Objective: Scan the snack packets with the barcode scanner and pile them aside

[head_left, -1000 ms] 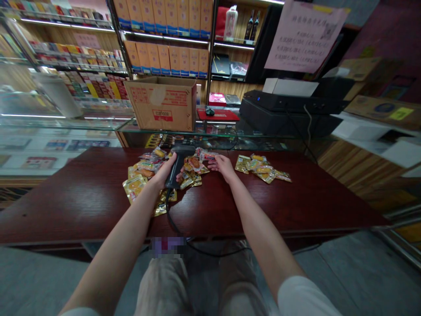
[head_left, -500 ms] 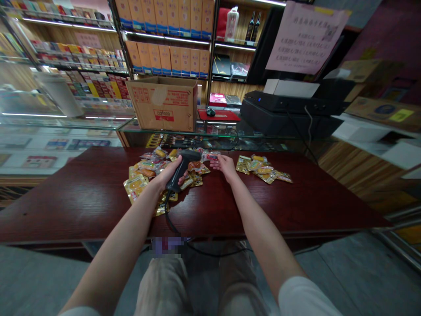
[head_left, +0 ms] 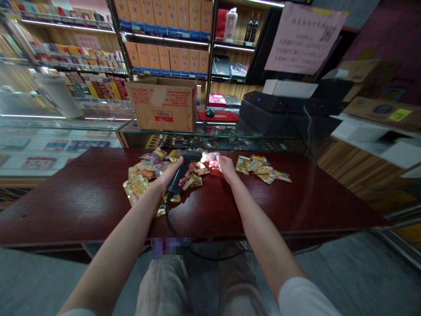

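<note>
My left hand (head_left: 173,175) is wrapped round the grip of a black barcode scanner (head_left: 183,171), whose head points right. Its light falls brightly on a small red-and-white snack packet (head_left: 209,156) that my right hand (head_left: 225,167) pinches by its right end. A short gap separates scanner head and packet. Beneath and around the scanner lies a heap of wrapped snacks (head_left: 148,166), with gold pouches (head_left: 134,188) along its near side. To the right of my right hand is a smaller pile of gold snack packets (head_left: 262,168).
The dark red wooden table (head_left: 263,206) carries both piles. Behind it, a cardboard box (head_left: 162,105) and a mouse (head_left: 209,113) sit on a glass counter. Black equipment (head_left: 283,112) stands at the right. The scanner's cable (head_left: 168,219) runs over the table's front edge.
The scanner's head has swung round from pointing away to pointing right at the packet, and its light now shines on it. My right hand has hardly moved, still pinching the packet.
</note>
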